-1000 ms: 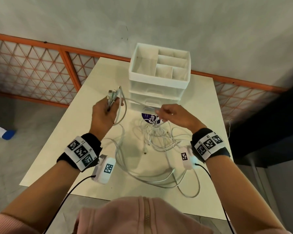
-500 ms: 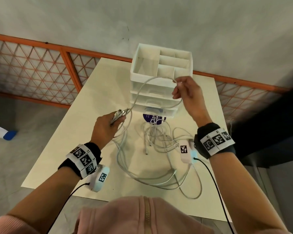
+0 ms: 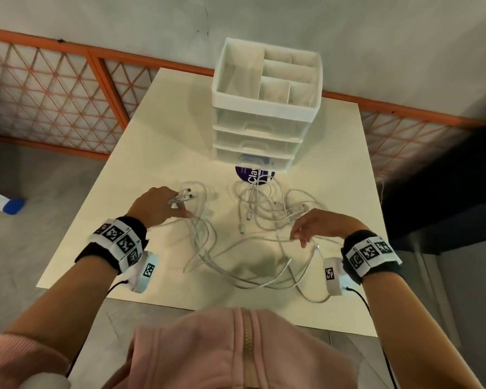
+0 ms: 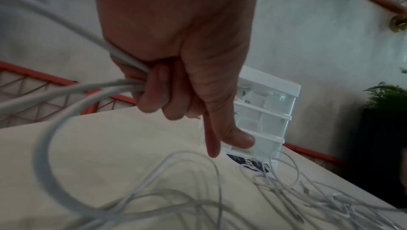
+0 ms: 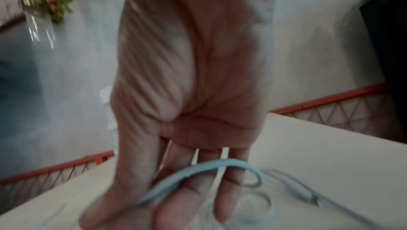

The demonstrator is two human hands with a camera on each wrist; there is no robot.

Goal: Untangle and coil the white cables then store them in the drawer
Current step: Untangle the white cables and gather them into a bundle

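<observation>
A tangle of white cables (image 3: 264, 211) lies on the cream table (image 3: 152, 153) in front of a white drawer unit (image 3: 264, 136) whose drawers are pushed in. My left hand (image 3: 180, 206) grips a bundle of cable ends just above the table, left of the tangle. In the left wrist view its fingers (image 4: 154, 98) curl round several strands (image 4: 66, 93) and the index finger points down. My right hand (image 3: 298, 240) hovers low at the near right and pinches one strand. In the blurred right wrist view that cable (image 5: 220, 162) arcs across the fingers (image 5: 176, 190).
A purple round label (image 3: 253, 176) lies under the cables at the foot of the drawer unit, which carries an open divided tray (image 3: 267, 77) on top. Cable loops reach the table's near edge (image 3: 314, 299). An orange lattice railing (image 3: 54, 88) runs behind.
My right hand dropped from up by the drawer unit down to the near right of the tangle. My left hand sank toward the table, still holding the bundle of ends.
</observation>
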